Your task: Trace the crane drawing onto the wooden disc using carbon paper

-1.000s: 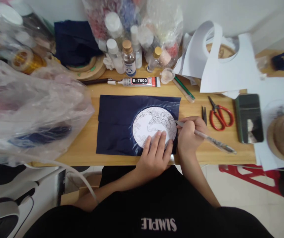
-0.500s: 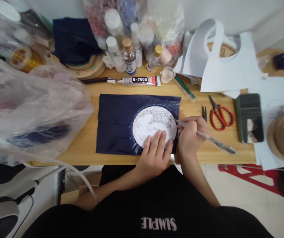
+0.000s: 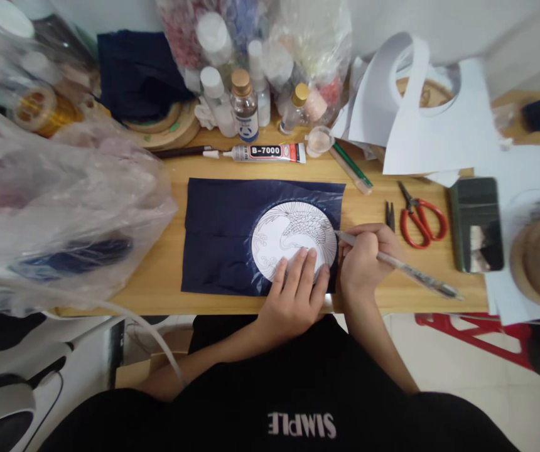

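Observation:
A round white paper (image 3: 270,233) printed with a line drawing of a crane lies on a dark blue cloth (image 3: 218,235). My left hand (image 3: 293,289) rests on the paper's lower part, its fingers stretched out flat. At the right edge of the paper, my right hand (image 3: 364,260) grips a pen (image 3: 421,279) between closed fingers. The pen's tip meets the paper's rim, and its long body slants down to the right. Whether the tip touches paper or cloth, I cannot tell.
Red-handled scissors (image 3: 421,220), small black tweezers (image 3: 389,216) and a phone (image 3: 476,225) lie to the right. Behind the cloth are a glue tube (image 3: 267,153), a green pencil (image 3: 352,166) and several bottles (image 3: 244,107). A plastic bag (image 3: 76,201) bulges at left.
The pen tip has moved slightly down along the right rim of the paper, and the pen's back end has swung a little outward to the right. My left hand stays put.

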Tool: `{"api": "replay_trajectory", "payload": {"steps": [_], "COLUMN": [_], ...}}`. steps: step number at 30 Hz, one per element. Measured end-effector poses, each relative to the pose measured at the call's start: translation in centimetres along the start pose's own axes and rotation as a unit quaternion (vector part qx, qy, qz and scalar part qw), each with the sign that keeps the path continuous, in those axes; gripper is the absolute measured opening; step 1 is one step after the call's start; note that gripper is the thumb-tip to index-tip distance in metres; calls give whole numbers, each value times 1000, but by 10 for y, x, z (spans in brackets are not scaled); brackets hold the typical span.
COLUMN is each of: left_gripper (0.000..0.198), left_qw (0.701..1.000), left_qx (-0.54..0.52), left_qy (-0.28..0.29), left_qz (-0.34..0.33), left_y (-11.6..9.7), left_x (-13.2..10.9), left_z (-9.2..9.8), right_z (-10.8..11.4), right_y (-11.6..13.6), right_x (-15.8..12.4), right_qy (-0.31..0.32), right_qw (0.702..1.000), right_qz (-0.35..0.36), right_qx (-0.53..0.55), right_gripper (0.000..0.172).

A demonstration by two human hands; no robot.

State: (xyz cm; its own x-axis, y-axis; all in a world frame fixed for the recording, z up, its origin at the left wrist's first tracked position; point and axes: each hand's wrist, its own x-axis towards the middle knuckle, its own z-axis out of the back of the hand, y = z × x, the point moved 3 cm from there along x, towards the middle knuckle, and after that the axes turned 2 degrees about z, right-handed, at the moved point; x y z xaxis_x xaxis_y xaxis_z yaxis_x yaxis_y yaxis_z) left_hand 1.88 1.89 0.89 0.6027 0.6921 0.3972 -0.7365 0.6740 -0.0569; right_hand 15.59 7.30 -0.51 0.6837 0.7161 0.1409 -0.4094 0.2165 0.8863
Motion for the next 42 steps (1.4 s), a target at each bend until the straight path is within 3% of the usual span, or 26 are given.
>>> {"api": "replay_trajectory", "payload": {"steps": [3, 16, 42], "left_gripper": [44, 37, 41], "left_qw": [1000, 1000, 1000], "left_qx": [0, 11, 16], "left_qy": [-2, -14, 1], "left_qz": [-1, 0, -3], "left_y": [0, 1, 0], "left_x": [0, 3, 1], "left_z": [0, 3, 1], "right_z": [1, 0, 0], "right_y": [0, 11, 5], "right_x": [0, 4, 2], "right_qy": [-29, -1, -53], "right_qw": [999, 1000, 997], "right_qz": [-28, 12, -43], "right_qx": [26, -7, 48], "right_gripper": [12, 18, 14]}}
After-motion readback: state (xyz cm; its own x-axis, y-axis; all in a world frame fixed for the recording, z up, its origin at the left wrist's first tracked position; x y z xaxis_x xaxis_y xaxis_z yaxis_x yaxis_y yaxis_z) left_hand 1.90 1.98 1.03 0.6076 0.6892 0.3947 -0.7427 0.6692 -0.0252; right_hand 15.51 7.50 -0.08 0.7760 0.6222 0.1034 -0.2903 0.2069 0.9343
